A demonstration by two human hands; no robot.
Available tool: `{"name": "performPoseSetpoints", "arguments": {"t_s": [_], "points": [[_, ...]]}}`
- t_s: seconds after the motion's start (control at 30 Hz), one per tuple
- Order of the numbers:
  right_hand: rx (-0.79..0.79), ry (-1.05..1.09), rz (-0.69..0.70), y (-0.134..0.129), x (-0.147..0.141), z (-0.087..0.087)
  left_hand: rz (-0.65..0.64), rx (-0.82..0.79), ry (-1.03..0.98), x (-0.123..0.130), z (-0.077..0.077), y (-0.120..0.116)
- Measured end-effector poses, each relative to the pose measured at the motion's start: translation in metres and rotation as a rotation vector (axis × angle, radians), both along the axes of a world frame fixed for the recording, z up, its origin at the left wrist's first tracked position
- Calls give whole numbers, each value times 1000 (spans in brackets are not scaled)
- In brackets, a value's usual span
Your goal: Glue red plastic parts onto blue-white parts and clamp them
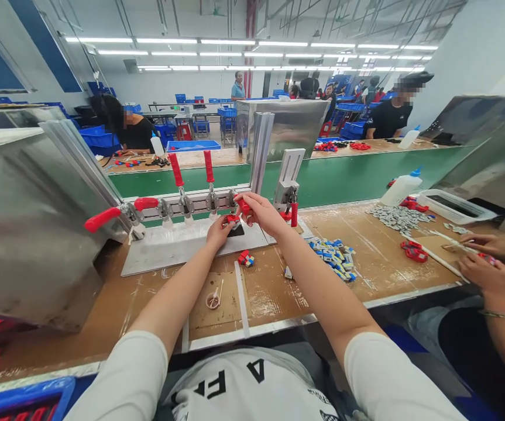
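Observation:
My right hand [258, 213] is closed around the red handle [244, 206] of a toggle clamp at the right end of a clamp row. Just left of it and lower, my left hand [218, 235] pinches a small red plastic part [232, 218] under that clamp. A black block [236, 230] lies beneath this part on the light base plate [160, 258]. More toggle clamps with red handles [175, 169] line the metal rail to the left. In front of the plate lies a small cluster of red, blue and white parts [246, 258]. My fingers partly hide the held part.
A pile of blue, white and yellow parts [335, 258] lies right of my forearm. Beyond it are grey pieces [399, 218], a white bottle [402, 188] and a white basket [456, 207]. A co-worker's hands [489, 266] are at the right. A small ring-shaped cup [212, 300] sits nearer me.

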State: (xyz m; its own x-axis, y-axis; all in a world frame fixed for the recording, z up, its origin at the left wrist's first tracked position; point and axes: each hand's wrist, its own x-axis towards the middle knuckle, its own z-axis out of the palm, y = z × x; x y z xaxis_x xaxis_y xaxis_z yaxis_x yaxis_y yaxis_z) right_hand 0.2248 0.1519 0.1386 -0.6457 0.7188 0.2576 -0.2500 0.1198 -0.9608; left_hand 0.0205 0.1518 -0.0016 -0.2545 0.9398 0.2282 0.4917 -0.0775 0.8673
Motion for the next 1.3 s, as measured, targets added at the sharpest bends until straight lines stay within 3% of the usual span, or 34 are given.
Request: {"name": "performPoseSetpoints", "arguments": {"t_s": [0.2,0.63,1.1,1.3], "points": [[-54,-7,-30,-3,0,-13,-18,-17,22,-5,-1,0],[22,-23,-12,-4,1,-50,37,-106,85,-3,-1,-1],[7,10,-12,-5,-1,-39,52,-145,140,1,5,-4],[3,26,-6,-4,-1,-46,43,-145,139,-1,4,-2]]}}
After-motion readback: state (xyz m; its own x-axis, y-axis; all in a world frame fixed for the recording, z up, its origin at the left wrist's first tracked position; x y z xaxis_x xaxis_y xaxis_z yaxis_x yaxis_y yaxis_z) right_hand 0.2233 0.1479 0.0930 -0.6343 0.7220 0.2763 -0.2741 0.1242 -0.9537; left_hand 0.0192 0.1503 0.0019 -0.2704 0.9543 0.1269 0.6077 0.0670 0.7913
